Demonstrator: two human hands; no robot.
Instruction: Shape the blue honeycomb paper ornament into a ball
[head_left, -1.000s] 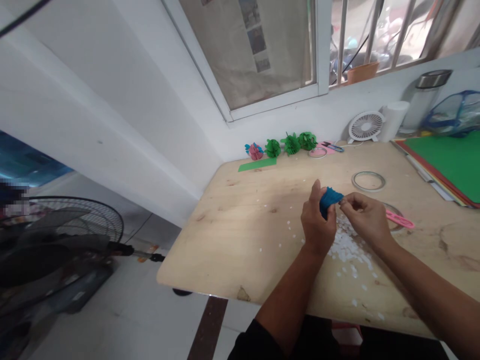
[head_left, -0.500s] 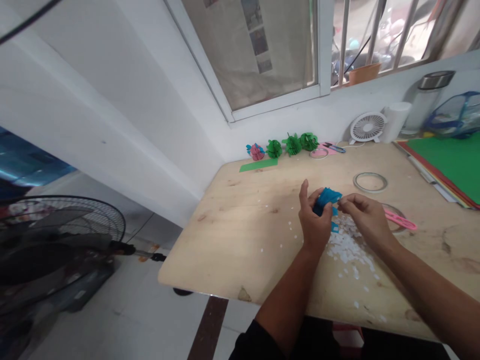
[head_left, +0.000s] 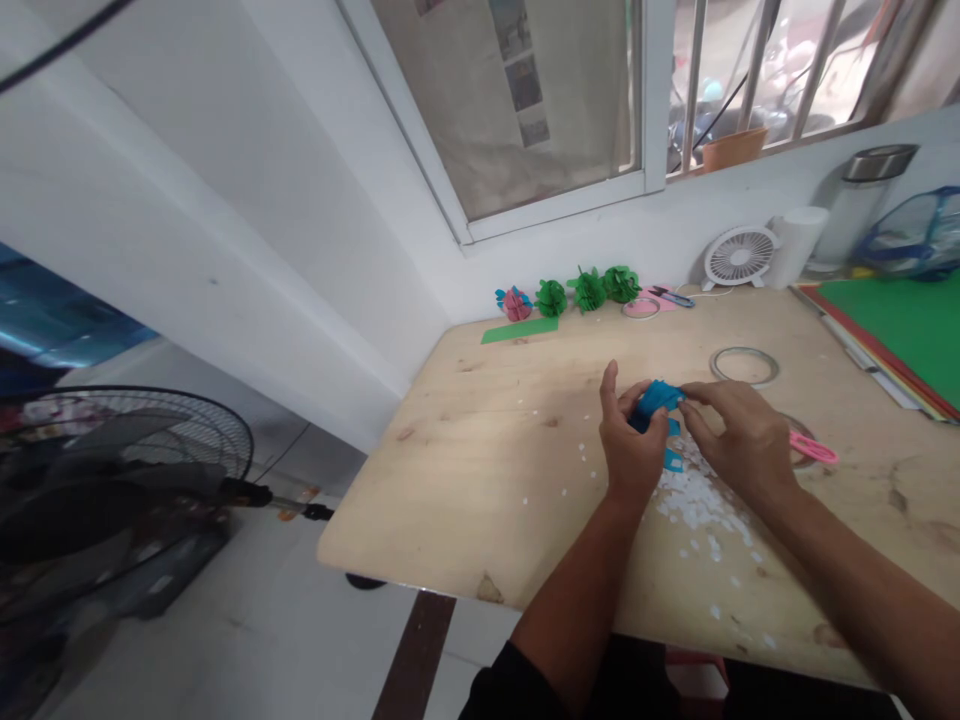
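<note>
A folded blue paper craft piece (head_left: 658, 398) is held above the table in my left hand (head_left: 631, 440), thumb in front and index finger raised. From the right, my right hand (head_left: 739, 430) pinches the piece's upper right edge between thumb and fingers. Small blue flaps (head_left: 673, 460) hang below it. Under the hands lies a scatter of small white paper bits (head_left: 697, 500). Just right of my right hand, a pink-handled tool (head_left: 814, 448) rests beside a roll of tape, partly hidden by the hand.
Along the wall stand several green paper balls (head_left: 589, 290) and a pink and blue one (head_left: 515, 303), with a green strip (head_left: 519, 330) in front. A tape ring (head_left: 744, 366), small white fan (head_left: 741, 257) and coloured paper stack (head_left: 892, 330) are to the right. A large fan (head_left: 127, 480) stands left.
My right hand has shifted its grip onto the upper right edge of the blue paper, fingers now more extended. My left hand keeps its hold. The view has moved slightly.
</note>
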